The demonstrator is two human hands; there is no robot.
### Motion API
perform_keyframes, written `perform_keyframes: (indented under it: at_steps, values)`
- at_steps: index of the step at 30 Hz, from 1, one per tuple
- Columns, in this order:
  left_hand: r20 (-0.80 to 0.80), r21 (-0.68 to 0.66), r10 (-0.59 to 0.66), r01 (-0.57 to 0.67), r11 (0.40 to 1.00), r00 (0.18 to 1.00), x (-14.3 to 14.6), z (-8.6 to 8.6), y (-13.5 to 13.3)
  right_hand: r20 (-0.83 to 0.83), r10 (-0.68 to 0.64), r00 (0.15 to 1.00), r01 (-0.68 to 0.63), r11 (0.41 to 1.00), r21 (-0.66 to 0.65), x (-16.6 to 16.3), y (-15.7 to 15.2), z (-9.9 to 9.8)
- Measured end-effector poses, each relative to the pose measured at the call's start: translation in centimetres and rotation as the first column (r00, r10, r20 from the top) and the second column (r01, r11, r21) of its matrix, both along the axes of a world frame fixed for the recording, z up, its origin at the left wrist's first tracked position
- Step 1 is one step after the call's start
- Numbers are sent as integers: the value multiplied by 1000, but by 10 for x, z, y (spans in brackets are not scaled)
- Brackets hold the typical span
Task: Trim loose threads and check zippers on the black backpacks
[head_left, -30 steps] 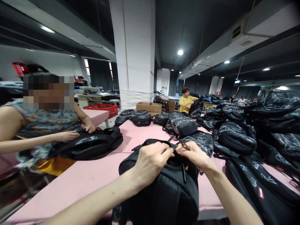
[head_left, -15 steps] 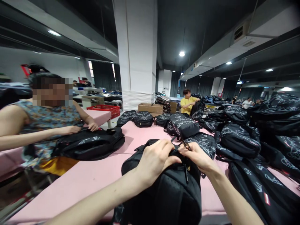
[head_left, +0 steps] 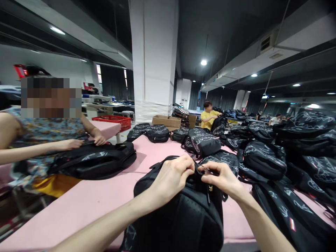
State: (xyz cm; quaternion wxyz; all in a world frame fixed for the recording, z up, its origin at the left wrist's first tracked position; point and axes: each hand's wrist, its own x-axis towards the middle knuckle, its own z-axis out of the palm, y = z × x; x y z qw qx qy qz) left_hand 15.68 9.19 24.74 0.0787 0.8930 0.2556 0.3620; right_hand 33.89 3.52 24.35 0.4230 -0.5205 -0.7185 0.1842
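Observation:
A black backpack (head_left: 181, 217) stands on the pink table in front of me, its top towards my hands. My left hand (head_left: 175, 175) is closed at its top edge, thumb and fingers pinching the black fabric. Just to the right, my right hand (head_left: 220, 176) has its thumb and index finger brought together close to the left fingertips. Something small and dark lies in its grip, mostly covered by the fingers. Below the right hand a gold-coloured zip pull (head_left: 210, 188) hangs on the backpack.
Black backpacks with white line drawings (head_left: 202, 141) lie across the far side and right of the pink table (head_left: 86, 206). At the left a person (head_left: 52, 129) handles another black backpack (head_left: 105, 161). A cardboard box (head_left: 166, 120) and a red crate (head_left: 112, 122) stand behind.
My right fingers have shifted around the dark thing, less of which shows now. My left hand keeps its pinch on the backpack. The view has turned slightly.

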Motion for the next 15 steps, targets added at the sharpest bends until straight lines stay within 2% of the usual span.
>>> perform_keyframes:
  at_steps: [2, 4, 7, 11, 15]
  values:
    - [-4, -16, 13, -13, 1000, 1000, -1, 0, 0, 157, -148, 976, 116, 974, 195, 0, -10, -2]
    - [-12, -18, 17, -17, 1000, 1000, -1, -1, 0, 320, -349, 881, 182, 873, 452, -1, -18, -4]
    - [-10, -15, 8, -8, 1000, 1000, -1, -3, -1, 481, -564, 671, 93, 708, 700, -7, -27, -5]
    - [-17, -10, 11, -11, 1000, 1000, -2, -2, -2, 531, -697, 482, -17, 599, 801, -20, -34, 0]
    - [-33, 5, 20, -19, 1000, 999, -3, -1, -5, 526, -763, 377, -73, 542, 838, -32, -39, 3]
